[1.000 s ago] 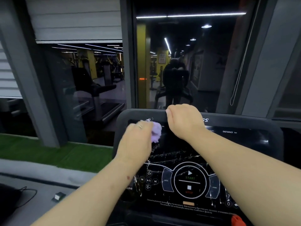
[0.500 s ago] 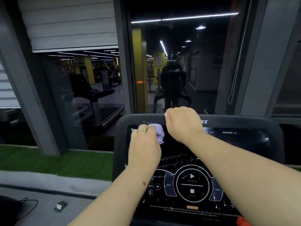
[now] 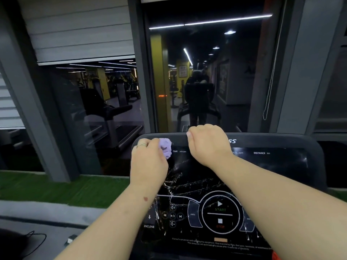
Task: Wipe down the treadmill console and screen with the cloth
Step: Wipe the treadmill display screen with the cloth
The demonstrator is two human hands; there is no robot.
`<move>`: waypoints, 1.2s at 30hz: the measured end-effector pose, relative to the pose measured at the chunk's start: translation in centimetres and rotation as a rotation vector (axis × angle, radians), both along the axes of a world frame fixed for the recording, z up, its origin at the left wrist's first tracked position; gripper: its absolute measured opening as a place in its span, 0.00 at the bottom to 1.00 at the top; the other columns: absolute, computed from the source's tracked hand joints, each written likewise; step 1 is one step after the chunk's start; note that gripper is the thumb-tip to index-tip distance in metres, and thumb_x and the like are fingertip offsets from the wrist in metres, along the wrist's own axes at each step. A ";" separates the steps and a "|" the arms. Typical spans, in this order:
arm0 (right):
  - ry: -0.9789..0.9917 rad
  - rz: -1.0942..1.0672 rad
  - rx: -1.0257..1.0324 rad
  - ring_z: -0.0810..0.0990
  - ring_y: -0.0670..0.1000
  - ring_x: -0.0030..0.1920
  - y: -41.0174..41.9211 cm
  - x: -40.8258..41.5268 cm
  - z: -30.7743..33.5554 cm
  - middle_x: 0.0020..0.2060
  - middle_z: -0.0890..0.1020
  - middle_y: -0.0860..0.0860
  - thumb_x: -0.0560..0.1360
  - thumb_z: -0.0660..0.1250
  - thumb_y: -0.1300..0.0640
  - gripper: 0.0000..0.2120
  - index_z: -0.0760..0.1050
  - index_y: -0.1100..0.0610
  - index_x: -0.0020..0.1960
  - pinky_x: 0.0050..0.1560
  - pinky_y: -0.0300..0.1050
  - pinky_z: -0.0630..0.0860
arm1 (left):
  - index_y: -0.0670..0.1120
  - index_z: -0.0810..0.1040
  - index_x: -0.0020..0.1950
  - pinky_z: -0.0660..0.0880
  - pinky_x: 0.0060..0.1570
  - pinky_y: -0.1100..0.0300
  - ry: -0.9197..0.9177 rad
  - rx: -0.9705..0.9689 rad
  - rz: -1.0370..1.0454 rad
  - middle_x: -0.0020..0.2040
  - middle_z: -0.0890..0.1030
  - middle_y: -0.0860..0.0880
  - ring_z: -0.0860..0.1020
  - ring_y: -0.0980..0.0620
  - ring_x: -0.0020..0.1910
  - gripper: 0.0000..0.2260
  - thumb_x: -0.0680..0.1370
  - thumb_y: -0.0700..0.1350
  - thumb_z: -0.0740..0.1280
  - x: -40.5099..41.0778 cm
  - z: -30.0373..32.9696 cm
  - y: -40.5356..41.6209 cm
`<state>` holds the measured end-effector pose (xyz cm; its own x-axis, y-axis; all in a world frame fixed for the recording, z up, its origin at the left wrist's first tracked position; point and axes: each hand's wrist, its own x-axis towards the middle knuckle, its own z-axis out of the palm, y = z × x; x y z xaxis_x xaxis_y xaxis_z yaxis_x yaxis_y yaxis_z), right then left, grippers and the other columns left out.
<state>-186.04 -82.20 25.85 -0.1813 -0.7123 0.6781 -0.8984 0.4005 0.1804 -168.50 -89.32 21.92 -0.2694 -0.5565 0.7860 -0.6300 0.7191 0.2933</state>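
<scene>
We see the treadmill console [image 3: 277, 177], a black glossy panel streaked with pale smears around the START/STOP dial [image 3: 220, 212]. Our left hand [image 3: 148, 166] bunches a small lilac cloth [image 3: 166, 148] against the screen's top-left corner, beside the TIME readout. Our right hand [image 3: 208, 143] curls over the console's top edge, gripping it. Left of the console lies a strip of green turf [image 3: 56, 186]; the window glass [image 3: 202, 81] stands just behind.
</scene>
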 end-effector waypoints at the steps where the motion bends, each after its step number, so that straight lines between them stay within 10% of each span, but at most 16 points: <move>1: 0.013 -0.002 -0.004 0.70 0.54 0.36 -0.1 0.0 -0.1 0.35 0.77 0.48 0.84 0.49 0.49 0.16 0.67 0.50 0.41 0.39 0.51 0.67 | 0.39 0.81 0.46 0.72 0.36 0.50 0.017 -0.005 0.023 0.40 0.77 0.40 0.75 0.39 0.35 0.11 0.66 0.31 0.67 -0.2 -0.1 0.7; 17: 0.027 0.007 -0.024 0.69 0.54 0.35 -0.1 -0.1 -0.2 0.34 0.75 0.47 0.83 0.48 0.49 0.16 0.67 0.50 0.41 0.38 0.49 0.64 | 0.51 0.76 0.71 0.73 0.38 0.53 -0.100 0.047 -0.021 0.54 0.74 0.43 0.72 0.43 0.45 0.24 0.76 0.36 0.67 -0.7 -1.5 0.6; 36: 0.042 -0.005 -0.044 0.68 0.53 0.35 -0.2 0.0 -0.3 0.34 0.77 0.47 0.83 0.49 0.48 0.16 0.69 0.50 0.41 0.38 0.49 0.64 | 0.49 0.81 0.53 0.67 0.34 0.55 -0.137 0.070 -0.035 0.49 0.71 0.46 0.70 0.45 0.37 0.13 0.73 0.36 0.65 -0.3 0.0 0.7</move>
